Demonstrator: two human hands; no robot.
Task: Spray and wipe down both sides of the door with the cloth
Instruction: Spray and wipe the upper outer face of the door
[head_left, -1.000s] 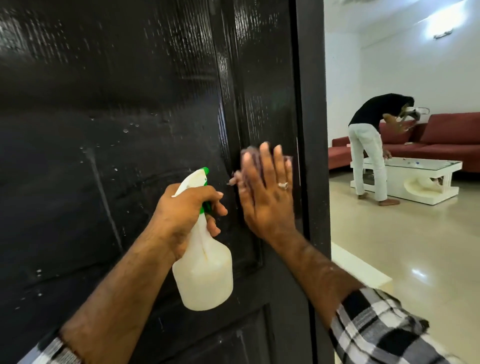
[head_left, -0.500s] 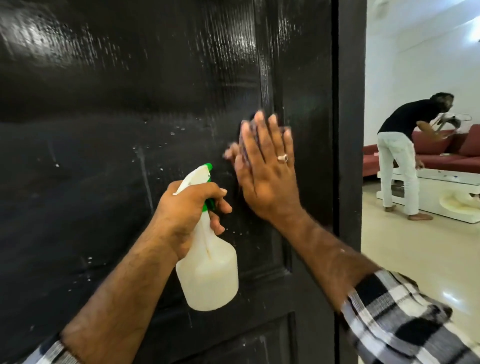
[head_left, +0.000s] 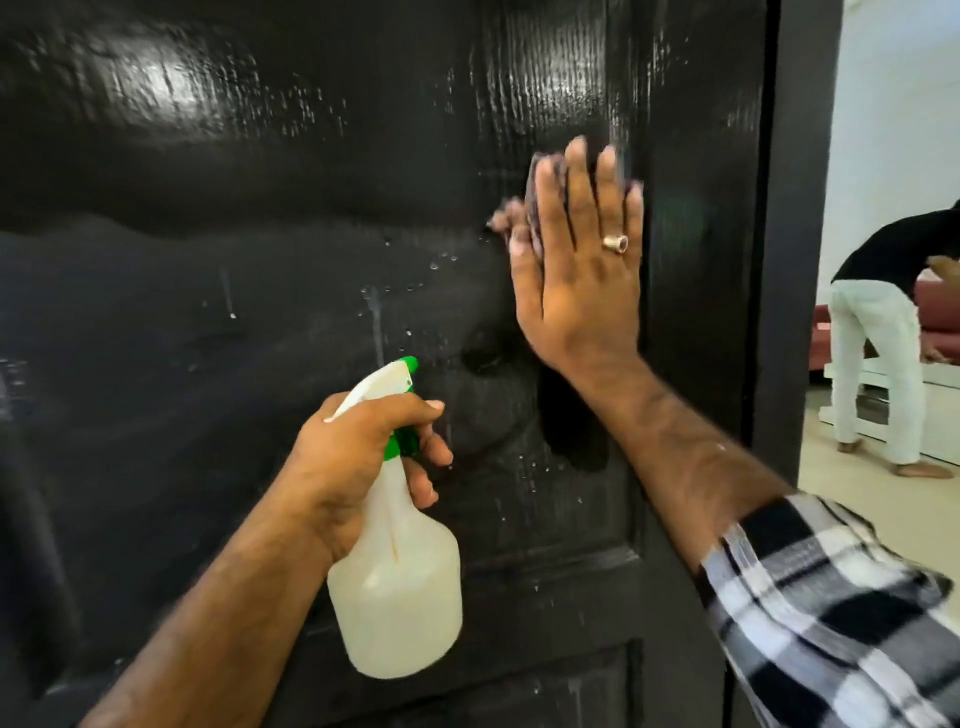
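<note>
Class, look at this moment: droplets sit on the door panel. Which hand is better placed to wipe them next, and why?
Right. The right hand presses the cloth flat on the door, beside the droplets; the left hand grips the spray bottle.

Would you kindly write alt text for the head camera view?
A right hand presses a cloth flat against a wet black door, while the left hand grips a white spray bottle.

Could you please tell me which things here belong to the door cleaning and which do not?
Belonging to the job:
glossy black wooden door
white plastic spray bottle with green trigger
dark cloth under the right hand

Not part of it:
red sofa
white low table
second person
</note>
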